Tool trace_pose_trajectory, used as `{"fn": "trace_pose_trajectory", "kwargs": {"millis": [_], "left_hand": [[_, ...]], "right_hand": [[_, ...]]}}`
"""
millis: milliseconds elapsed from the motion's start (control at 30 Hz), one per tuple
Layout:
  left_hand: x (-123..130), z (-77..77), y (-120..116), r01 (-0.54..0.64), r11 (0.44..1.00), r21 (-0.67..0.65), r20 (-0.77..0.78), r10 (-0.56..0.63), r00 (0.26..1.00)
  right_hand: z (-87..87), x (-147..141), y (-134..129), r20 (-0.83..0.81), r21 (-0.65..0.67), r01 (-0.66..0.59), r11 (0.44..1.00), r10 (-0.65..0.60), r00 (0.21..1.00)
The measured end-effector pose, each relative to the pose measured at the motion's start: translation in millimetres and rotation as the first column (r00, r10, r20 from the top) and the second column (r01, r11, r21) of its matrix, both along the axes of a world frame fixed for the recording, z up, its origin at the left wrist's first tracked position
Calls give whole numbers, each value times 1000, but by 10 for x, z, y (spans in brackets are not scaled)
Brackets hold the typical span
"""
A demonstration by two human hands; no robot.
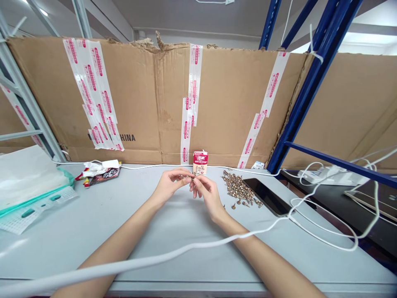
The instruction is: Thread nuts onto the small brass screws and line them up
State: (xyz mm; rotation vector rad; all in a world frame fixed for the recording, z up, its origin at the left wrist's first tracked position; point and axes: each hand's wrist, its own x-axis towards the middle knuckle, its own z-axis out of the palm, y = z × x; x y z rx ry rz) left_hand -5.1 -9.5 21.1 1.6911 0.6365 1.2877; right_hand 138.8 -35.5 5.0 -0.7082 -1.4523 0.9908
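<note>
My left hand (169, 185) and my right hand (208, 193) meet over the middle of the grey table, fingertips pinched together. Between them show small brass-coloured bits that look like thumbtacks (192, 176), partly hidden by the fingers. Just behind the fingertips stands a small red and cream drink carton (200, 160), upright, its lower part partly covered by my hands. To the right of my right hand lies a loose pile of brass-coloured thumbtacks (238, 187), with several strays at its near edge.
A black phone (266, 196) lies beside the pile. A white cable (189, 247) crosses in front of my forearms. Crumpled wrappers (101, 171) and a white-and-teal plastic bag (34, 182) lie left. A taped cardboard wall (139, 95) closes the back; a blue post (305, 103) stands right.
</note>
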Motion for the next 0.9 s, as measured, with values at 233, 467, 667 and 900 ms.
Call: {"fn": "trace_pose_trajectory", "kwargs": {"millis": [233, 467, 667, 900], "left_hand": [[43, -26, 0, -68, 998, -10, 56, 68, 996], [72, -85, 2, -110, 992, -60, 132, 117, 984], [57, -71, 3, -56, 997, -46, 113, 61, 992], [106, -97, -36, -72, 997, -33, 106, 75, 992]], "right_hand": [[-40, -8, 25, 11, -41, -68, 997, 68, 998], [-56, -27, 20, 54, -7, -38, 999, 39, 998], [-79, -8, 7, 173, 94, 37, 995, -53, 983], [-101, -9, 43, -44, -75, -179, 981, 176, 983]]}}
